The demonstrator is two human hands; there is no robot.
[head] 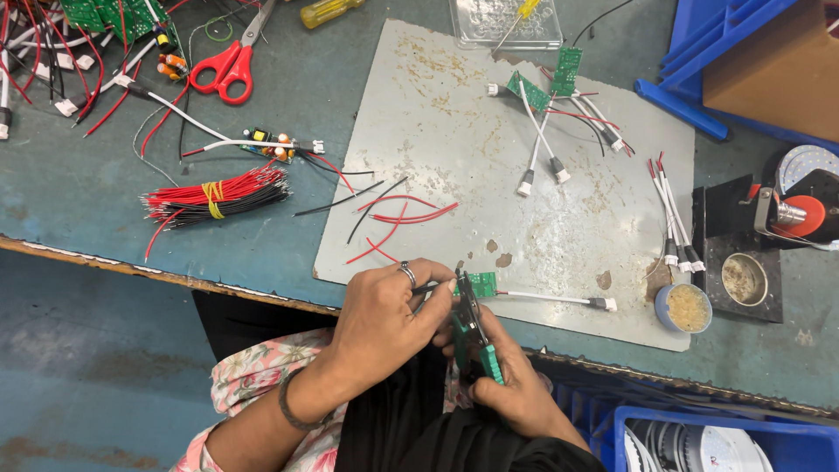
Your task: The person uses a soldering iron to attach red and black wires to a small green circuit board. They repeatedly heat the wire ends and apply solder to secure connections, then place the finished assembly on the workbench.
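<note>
My left hand point(384, 310), with a ring on one finger, pinches a small green circuit board point(481, 282) at the near edge of a grey metal plate point(454, 122). A white cable with an end plug point(559, 299) trails right from the board. My right hand point(516, 385) grips green-handled cutting pliers point(474, 336), whose jaws point up at the board's left edge. Loose red and black wire pieces point(393, 214) lie on the plate just beyond my hands.
A tied bundle of red and black wires point(214, 197) and red scissors point(229, 63) lie at left. More green boards with white cables point(546, 96) sit on the far plate. A flux tin point(684, 308), a soldering stand point(743, 262) and blue bins point(699, 437) are at right.
</note>
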